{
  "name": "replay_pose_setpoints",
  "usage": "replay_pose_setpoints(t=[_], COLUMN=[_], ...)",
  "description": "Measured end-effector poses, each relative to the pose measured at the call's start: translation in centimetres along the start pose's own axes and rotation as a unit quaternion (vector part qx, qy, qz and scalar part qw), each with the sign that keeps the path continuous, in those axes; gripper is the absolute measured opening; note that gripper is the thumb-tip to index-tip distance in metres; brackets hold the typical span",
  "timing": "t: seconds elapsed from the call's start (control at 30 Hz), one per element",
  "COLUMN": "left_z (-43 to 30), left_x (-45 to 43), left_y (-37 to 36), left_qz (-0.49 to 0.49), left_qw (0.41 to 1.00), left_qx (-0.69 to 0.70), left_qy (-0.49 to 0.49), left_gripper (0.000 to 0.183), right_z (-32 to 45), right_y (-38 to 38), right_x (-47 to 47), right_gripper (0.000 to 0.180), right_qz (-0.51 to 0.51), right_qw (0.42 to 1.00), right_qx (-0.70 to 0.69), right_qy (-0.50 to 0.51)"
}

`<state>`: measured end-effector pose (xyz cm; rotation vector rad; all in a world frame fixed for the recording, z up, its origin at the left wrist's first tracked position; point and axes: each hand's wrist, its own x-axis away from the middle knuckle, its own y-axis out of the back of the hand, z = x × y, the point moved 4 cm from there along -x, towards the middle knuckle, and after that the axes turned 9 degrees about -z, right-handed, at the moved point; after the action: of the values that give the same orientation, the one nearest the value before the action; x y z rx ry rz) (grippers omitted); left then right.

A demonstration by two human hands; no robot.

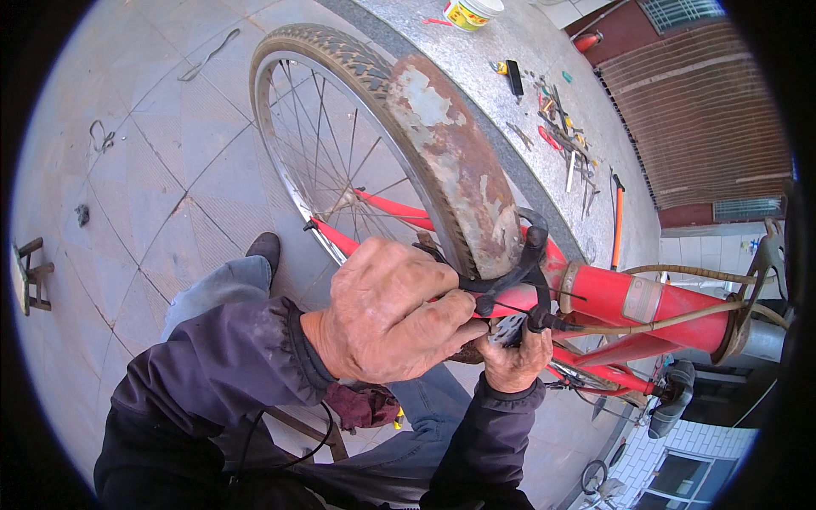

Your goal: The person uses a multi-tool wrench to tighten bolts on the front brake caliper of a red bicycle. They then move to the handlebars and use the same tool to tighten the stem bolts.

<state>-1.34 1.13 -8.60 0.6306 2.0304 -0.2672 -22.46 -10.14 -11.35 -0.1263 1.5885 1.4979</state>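
Note:
A red bicycle frame and fork stand before me, with a spoked wheel and tyre under a rusty, peeling mudguard. A black rim brake sits where the fork meets the head tube, its cable running off to the right. My left hand is curled at the brake arm and fork blade; its fingertips and anything between them are hidden. Just to the right and lower, my right hand holds a flat grey metal piece with holes, probably a multi-wrench, close under the brake.
On the stone ledge lie scattered hand tools, an orange-handled tool and a white bucket. A small wooden stool stands at the far left. A dark red cloth is near my legs.

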Motion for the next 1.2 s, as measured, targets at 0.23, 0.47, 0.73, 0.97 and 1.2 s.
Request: replay_pose_setpoints(t=[0.23,0.47,0.73,0.97,1.2], left_z=[-0.4,-2.1,-4.2,-4.0,-4.9], left_x=[-0.3,-1.6,-2.7,-2.5,-3.8], left_y=[0.1,0.4,-1.5,-2.4,-2.8], left_qz=[0.005,0.054,0.053,-0.019,0.039], left_qw=[1.000,0.996,0.994,0.993,0.987], left_qx=[0.005,0.035,-0.038,-0.038,-0.097], left_qy=[-0.006,-0.054,-0.089,-0.109,-0.125], left_gripper=[0.040,0.044,0.048,0.047,0.040], right_z=[1.2,0.5,-0.3,0.2,0.3], right_y=[0.6,1.0,0.8,1.1,1.1], right_x=[-1.3,-1.1,-1.5,-2.0,-1.9], right_gripper=[0.051,0.073,0.083,0.082,0.081], right_qz=[0.003,-0.001,0.019,-0.002,-0.013], right_qw=[1.000,0.999,0.992,0.988,0.986], right_qx=[-0.021,-0.045,-0.106,-0.132,-0.140], right_qy=[-0.022,-0.013,-0.060,-0.075,-0.088])
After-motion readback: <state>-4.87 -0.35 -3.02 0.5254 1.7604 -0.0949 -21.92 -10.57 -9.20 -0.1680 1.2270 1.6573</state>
